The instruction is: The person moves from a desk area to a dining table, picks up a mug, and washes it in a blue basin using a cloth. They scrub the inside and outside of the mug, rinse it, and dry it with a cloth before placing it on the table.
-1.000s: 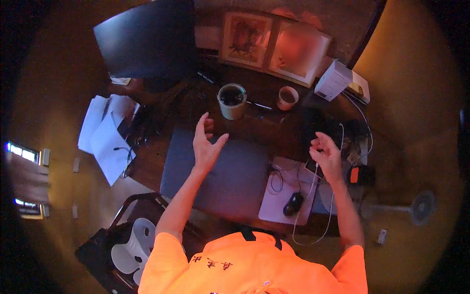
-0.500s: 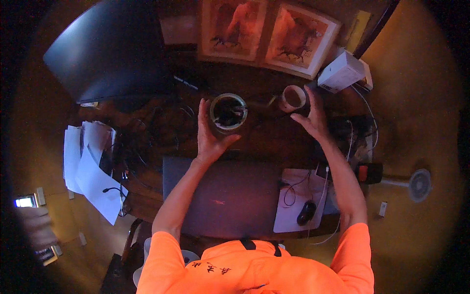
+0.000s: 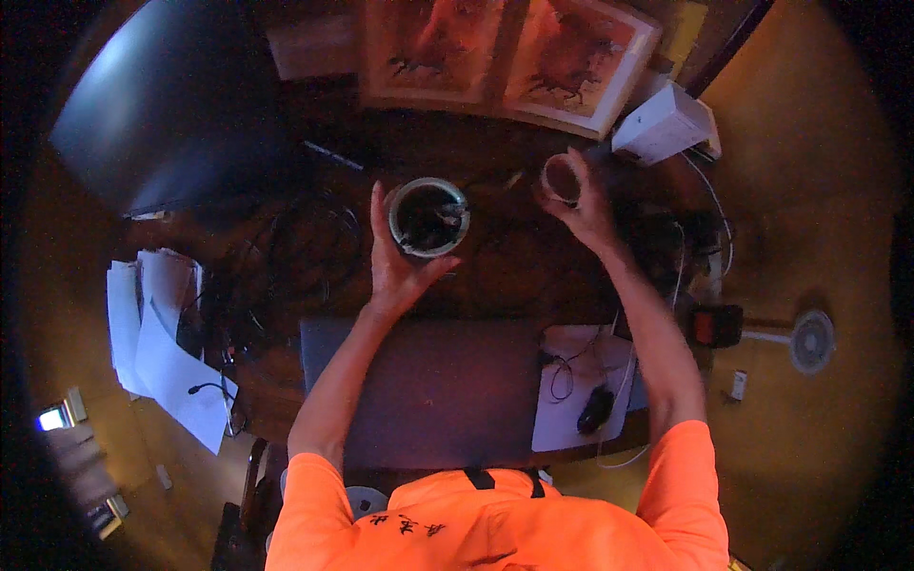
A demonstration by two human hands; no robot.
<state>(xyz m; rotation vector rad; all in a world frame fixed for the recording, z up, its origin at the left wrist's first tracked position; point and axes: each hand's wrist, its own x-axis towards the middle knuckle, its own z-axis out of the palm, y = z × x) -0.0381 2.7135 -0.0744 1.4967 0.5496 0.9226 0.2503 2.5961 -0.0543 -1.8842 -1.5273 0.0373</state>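
My left hand (image 3: 405, 271) curves around the near left side of a round glass bowl (image 3: 463, 231), fingers along its left and thumb below. The bowl has a pale rim and a dark inside with a few light bits that I cannot make out. Farther right, my right hand (image 3: 586, 209) grips a small round cup (image 3: 562, 179), its fingers wrapped about the side. The cup looks tilted, and its inside is dim. A gap of dark wooden desk (image 3: 505, 271) lies between the two vessels.
Nearest me lies a closed dark laptop (image 3: 419, 390), with a black mouse (image 3: 596, 409) on a pale pad (image 3: 562, 428) beside it. Loose papers (image 3: 171, 352) and cables sit at left, below a large monitor (image 3: 171, 105). Framed horse pictures (image 3: 562, 67) and a white box (image 3: 662, 124) stand behind.
My right hand has closed around the small cup, which now appears more tilted. My left hand stays at the bowl. The whole view has shifted slightly.
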